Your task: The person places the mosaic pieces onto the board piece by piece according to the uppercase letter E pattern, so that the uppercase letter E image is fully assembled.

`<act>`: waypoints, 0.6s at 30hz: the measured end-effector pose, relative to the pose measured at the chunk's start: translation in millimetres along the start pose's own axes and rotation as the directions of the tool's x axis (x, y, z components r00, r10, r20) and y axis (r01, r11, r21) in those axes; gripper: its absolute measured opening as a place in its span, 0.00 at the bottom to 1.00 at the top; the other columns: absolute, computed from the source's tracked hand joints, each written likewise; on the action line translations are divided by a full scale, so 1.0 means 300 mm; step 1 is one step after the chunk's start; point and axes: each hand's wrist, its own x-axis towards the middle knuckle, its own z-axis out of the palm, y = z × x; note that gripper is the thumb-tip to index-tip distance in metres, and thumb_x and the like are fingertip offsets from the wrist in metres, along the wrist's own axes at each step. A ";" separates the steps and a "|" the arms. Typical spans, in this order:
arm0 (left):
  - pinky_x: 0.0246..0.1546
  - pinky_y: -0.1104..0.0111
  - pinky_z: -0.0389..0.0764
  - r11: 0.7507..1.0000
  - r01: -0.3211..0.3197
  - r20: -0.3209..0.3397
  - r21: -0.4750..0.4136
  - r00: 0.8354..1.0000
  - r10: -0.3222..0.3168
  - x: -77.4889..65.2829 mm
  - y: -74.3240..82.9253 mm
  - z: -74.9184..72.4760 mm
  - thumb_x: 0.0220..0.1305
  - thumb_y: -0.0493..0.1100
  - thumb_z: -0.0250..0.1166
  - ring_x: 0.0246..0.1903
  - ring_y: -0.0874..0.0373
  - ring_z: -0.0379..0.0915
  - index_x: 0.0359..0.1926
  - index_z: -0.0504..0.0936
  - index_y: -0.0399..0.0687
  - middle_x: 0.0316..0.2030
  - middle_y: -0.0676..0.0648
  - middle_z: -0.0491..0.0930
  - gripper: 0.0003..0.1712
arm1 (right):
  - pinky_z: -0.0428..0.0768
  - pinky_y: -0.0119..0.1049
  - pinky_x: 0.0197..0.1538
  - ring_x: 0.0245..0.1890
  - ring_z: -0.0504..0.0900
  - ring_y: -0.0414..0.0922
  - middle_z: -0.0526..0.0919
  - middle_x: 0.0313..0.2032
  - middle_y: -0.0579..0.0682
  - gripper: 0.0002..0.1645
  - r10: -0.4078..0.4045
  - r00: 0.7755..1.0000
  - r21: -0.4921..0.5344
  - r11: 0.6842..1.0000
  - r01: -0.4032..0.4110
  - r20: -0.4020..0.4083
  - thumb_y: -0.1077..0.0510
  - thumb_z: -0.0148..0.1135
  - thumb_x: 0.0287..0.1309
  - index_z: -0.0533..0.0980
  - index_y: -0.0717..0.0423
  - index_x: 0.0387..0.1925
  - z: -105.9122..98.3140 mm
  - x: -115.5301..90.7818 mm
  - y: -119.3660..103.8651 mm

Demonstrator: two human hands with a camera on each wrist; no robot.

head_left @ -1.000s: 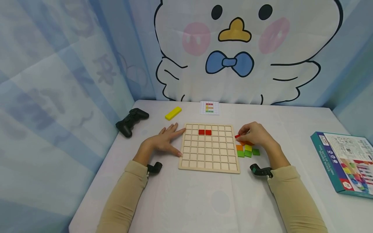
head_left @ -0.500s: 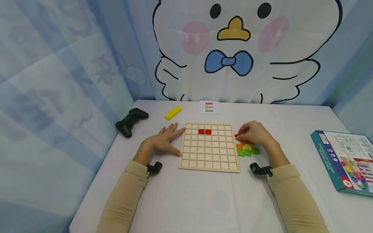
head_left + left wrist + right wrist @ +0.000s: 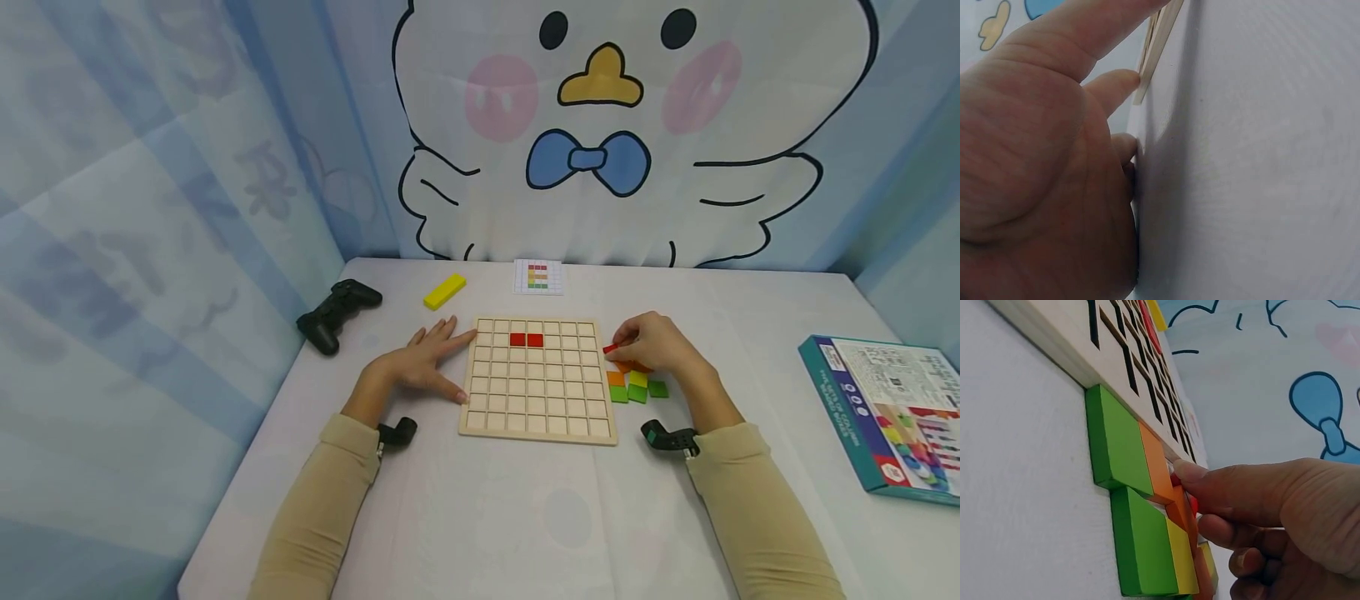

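A wooden grid board (image 3: 537, 392) lies mid-table, with two red tiles (image 3: 527, 340) side by side in its second row. My left hand (image 3: 416, 362) is spread flat at the board's left side, thumb and index fingertip touching its edge; the left wrist view shows a fingertip at the board's edge (image 3: 1159, 53). Just off the board's right side, my right hand (image 3: 654, 343) pinches a red tile (image 3: 611, 349) between thumb and fingers. Beneath and in front of that hand lie orange tiles (image 3: 1159, 464), yellow tiles (image 3: 1182, 553) and green tiles (image 3: 1144, 547), partly hidden by the fingers.
A small pattern card (image 3: 538, 277) lies behind the board. A yellow block (image 3: 445, 292) and a black game controller (image 3: 339, 314) are at the back left. A teal puzzle box (image 3: 892, 417) stands on the right. Curtains (image 3: 187, 250) border the table.
Neither hand has visibly moved; the right one keeps its pinch on the red tile beside the board. The head view has shifted very slightly.
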 end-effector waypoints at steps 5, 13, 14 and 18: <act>0.81 0.48 0.23 1.000 0.002 -0.002 0.001 1.000 -0.002 0.000 0.000 0.001 0.52 0.70 0.76 0.83 0.48 0.17 0.84 0.44 0.69 0.84 0.44 0.25 0.68 | 0.77 0.35 0.34 0.34 0.77 0.47 0.83 0.38 0.55 0.18 0.003 1.000 0.026 1.000 -0.004 0.028 0.52 0.75 0.62 0.81 0.62 0.43 0.002 -0.001 -0.001; 0.81 0.48 0.23 1.000 0.002 -0.009 -0.005 1.000 -0.002 0.002 0.001 0.003 0.52 0.70 0.76 0.83 0.49 0.17 0.84 0.44 0.69 0.84 0.44 0.25 0.68 | 0.76 0.34 0.30 0.31 0.77 0.49 0.82 0.35 0.56 0.11 -0.043 0.999 0.116 0.992 0.045 -0.017 0.56 0.69 0.67 0.77 0.60 0.41 -0.003 -0.010 -0.006; 0.81 0.48 0.23 1.000 0.002 -0.009 -0.007 1.000 -0.003 0.002 0.001 0.004 0.52 0.70 0.76 0.83 0.49 0.17 0.84 0.44 0.69 0.84 0.44 0.25 0.68 | 0.76 0.34 0.30 0.32 0.78 0.49 0.83 0.36 0.56 0.11 -0.061 0.998 0.127 0.990 0.065 -0.032 0.56 0.68 0.69 0.77 0.60 0.42 -0.002 -0.010 -0.007; 0.81 0.48 0.23 1.000 0.004 -0.010 -0.006 1.000 -0.004 0.002 -0.001 0.004 0.52 0.71 0.76 0.83 0.49 0.17 0.84 0.44 0.69 0.84 0.44 0.25 0.68 | 0.82 0.33 0.35 0.33 0.82 0.52 0.85 0.41 0.60 0.11 -0.140 0.983 0.198 0.967 0.161 -0.117 0.56 0.65 0.72 0.78 0.61 0.44 0.002 -0.005 -0.011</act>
